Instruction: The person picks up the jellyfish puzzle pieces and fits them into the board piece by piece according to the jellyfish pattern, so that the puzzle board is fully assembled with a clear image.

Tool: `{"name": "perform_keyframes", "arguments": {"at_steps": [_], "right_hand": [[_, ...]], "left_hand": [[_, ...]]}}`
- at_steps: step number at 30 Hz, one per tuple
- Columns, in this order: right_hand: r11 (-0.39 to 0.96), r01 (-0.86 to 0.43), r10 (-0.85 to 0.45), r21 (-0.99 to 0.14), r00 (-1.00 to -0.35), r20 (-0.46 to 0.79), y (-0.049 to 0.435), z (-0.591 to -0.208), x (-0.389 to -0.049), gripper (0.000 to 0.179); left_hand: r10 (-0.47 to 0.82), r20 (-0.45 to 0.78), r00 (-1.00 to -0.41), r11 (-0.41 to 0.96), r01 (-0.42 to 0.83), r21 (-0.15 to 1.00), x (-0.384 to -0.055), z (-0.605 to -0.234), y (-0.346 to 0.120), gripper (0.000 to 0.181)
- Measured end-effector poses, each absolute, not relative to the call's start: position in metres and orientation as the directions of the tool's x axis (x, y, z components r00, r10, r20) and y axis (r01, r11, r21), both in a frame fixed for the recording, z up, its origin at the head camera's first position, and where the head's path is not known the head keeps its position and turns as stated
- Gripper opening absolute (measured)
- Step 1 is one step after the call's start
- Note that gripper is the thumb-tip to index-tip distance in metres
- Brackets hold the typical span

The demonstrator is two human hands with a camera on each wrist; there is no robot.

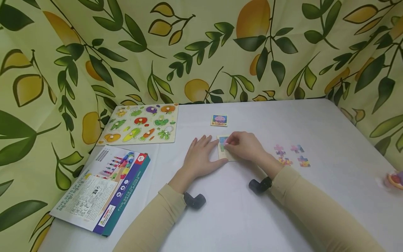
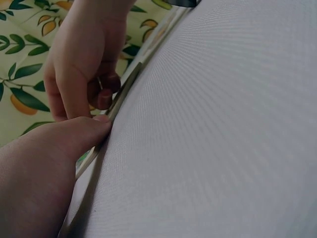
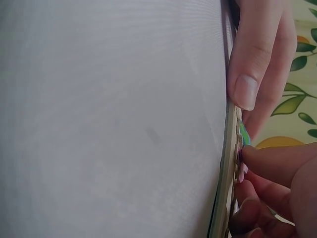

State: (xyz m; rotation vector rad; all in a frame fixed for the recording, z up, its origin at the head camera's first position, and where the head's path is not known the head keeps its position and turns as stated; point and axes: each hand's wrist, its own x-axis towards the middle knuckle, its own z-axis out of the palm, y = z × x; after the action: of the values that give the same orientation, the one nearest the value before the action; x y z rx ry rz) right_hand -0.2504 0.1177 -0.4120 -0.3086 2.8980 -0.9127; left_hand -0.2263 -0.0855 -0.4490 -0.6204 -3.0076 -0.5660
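In the head view a small jigsaw board (image 1: 231, 157) lies on the white table between the hands, part of its picture covered. My left hand (image 1: 201, 157) rests beside it with fingers spread, its thumb (image 2: 89, 131) at the board's near edge in the left wrist view. With thumb and fingertips my right hand (image 1: 247, 145) pinches a pink jigsaw piece (image 3: 242, 171) over the board. Right of that hand lie several loose jigsaw pieces (image 1: 304, 161). Farther back is a small picture card (image 1: 219, 120) showing a pink figure.
A vegetable peg board (image 1: 151, 122) lies at the back left, with a bead-set box (image 1: 104, 189) in front of it. Near the right edge stands a container of colourful things (image 1: 395, 179). Fruit-patterned cloth (image 1: 201, 52) hangs behind the table. Black wrist cameras (image 1: 260, 185) jut below both hands.
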Motion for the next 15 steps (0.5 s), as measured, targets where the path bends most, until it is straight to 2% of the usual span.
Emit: {"name": "perform_keyframes", "arguments": {"at_steps": [15], "right_hand": [[0.806,-0.145,-0.189,-0.574,-0.982,-0.017,0.1159,-0.4131,-0.2516,0.018]], "left_hand": [[0.378,0.092,-0.921,0.855,0.385,0.347,-0.2260,-0.4487,-0.0861,0.082]]}}
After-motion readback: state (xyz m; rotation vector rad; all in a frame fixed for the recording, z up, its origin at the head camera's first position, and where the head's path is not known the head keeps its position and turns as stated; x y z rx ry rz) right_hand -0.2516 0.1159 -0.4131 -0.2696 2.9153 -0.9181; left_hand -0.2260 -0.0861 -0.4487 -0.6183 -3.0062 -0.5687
